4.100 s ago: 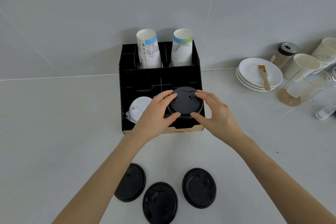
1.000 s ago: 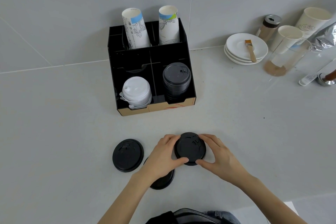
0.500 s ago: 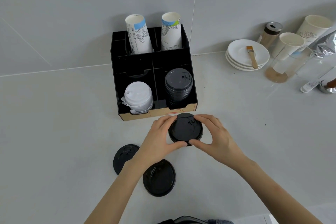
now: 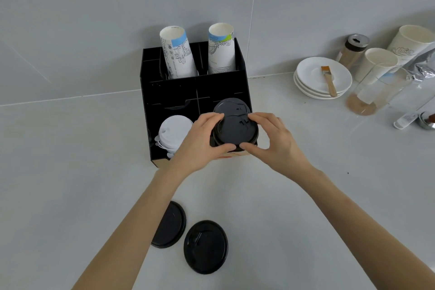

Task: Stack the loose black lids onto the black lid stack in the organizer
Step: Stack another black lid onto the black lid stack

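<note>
A black organizer (image 4: 174,94) stands against the wall. Its front right compartment holds the black lid stack (image 4: 229,106), whose top shows just behind the held lid. My left hand (image 4: 202,146) and my right hand (image 4: 274,141) together pinch one black lid (image 4: 235,129) by its rim, over the front of that compartment. Two loose black lids lie on the counter near me: one (image 4: 170,226) partly hidden by my left forearm, the other (image 4: 206,246) fully in sight.
White lids (image 4: 173,132) fill the front left compartment; two paper cup stacks (image 4: 177,54) rise at the back. To the right stand white saucers (image 4: 322,77) with a brush, a shaker (image 4: 353,50), paper cups (image 4: 376,63) and a glass (image 4: 374,92).
Both hands picked a black lid off the counter and carried it away from me, up to the organizer's front right compartment. Two loose lids are left on the counter where three lay.
</note>
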The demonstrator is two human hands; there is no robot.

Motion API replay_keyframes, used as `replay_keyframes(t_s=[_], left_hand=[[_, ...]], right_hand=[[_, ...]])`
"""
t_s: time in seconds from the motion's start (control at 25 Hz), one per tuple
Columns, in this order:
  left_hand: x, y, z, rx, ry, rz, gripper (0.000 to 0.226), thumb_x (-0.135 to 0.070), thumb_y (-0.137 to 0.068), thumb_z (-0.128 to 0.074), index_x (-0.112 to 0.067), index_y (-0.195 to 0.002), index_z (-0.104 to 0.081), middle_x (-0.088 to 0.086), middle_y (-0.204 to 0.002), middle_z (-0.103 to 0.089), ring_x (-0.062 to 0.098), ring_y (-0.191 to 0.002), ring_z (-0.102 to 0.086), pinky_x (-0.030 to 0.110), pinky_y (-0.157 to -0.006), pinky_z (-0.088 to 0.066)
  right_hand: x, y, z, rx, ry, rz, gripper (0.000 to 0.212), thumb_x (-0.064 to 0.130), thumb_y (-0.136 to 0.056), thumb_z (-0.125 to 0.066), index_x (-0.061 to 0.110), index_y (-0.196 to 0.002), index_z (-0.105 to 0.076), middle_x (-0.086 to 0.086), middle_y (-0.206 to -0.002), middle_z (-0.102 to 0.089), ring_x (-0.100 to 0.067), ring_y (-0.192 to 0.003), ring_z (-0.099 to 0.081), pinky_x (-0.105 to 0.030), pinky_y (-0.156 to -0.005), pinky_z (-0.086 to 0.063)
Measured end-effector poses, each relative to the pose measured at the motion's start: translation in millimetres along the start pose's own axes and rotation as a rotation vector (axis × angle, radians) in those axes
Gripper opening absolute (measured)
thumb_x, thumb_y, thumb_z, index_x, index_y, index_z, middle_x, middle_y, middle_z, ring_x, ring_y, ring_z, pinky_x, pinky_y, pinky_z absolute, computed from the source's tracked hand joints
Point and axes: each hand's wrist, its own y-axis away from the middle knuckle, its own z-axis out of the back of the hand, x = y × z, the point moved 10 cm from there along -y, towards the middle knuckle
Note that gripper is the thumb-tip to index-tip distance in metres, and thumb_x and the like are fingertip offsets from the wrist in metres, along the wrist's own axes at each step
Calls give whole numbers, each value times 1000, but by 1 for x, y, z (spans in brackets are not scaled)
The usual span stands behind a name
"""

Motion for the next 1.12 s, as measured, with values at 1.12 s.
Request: replay_keyframes(t_s=[1.12], left_hand=[[37, -62, -8, 116, -238, 20, 53, -26, -82, -59, -18, -131, -38, 3, -146, -34, 22, -133, -29, 43, -111, -24]], right_hand=[[-40, -44, -26, -68, 15, -144, 40, 11, -83, -58, 5, -121, -47, -14, -125, -49, -29, -115, -47, -24, -90, -36]])
